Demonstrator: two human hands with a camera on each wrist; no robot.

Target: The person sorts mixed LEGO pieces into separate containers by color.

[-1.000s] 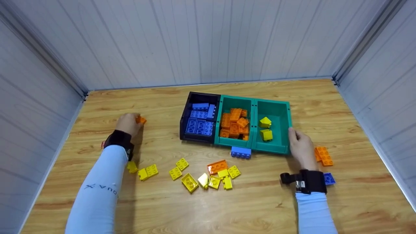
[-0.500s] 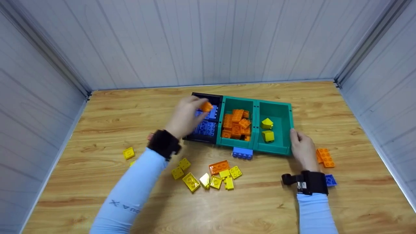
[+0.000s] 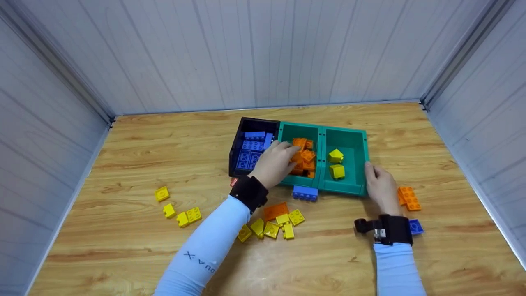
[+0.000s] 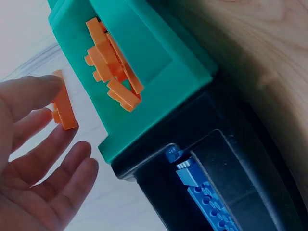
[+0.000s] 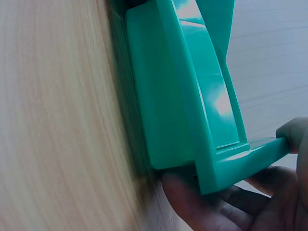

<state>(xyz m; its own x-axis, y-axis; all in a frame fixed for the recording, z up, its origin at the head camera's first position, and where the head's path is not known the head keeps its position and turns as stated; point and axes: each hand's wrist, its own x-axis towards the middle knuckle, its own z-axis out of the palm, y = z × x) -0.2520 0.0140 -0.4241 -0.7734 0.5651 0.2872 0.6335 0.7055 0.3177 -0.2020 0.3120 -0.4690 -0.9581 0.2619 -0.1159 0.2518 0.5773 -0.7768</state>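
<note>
My left hand (image 3: 274,162) is over the middle green bin (image 3: 291,127), which has a pile of orange bricks (image 3: 306,166) in it. In the left wrist view, thumb and fingertips pinch an orange brick (image 4: 65,106) near the bin's edge. In the head view the hand hides that brick. My right hand (image 3: 381,185) grips the outer wall of the right green bin (image 3: 349,139), thumb on the rim, as the right wrist view shows. Two yellow bricks (image 3: 336,156) lie inside that bin. The black bin (image 3: 235,152) on the left contains blue bricks (image 3: 252,146).
A blue brick (image 3: 305,193) touches the bins' front side. Several yellow bricks (image 3: 271,230) and an orange brick (image 3: 276,211) lie in front, with more yellow bricks (image 3: 188,216) at left. Orange bricks (image 3: 409,198) and a blue brick (image 3: 416,226) are by the right wrist.
My left hand has carried an orange brick from the table's left side, across the black bin, to the middle green bin. The right hand stays on the right bin.
</note>
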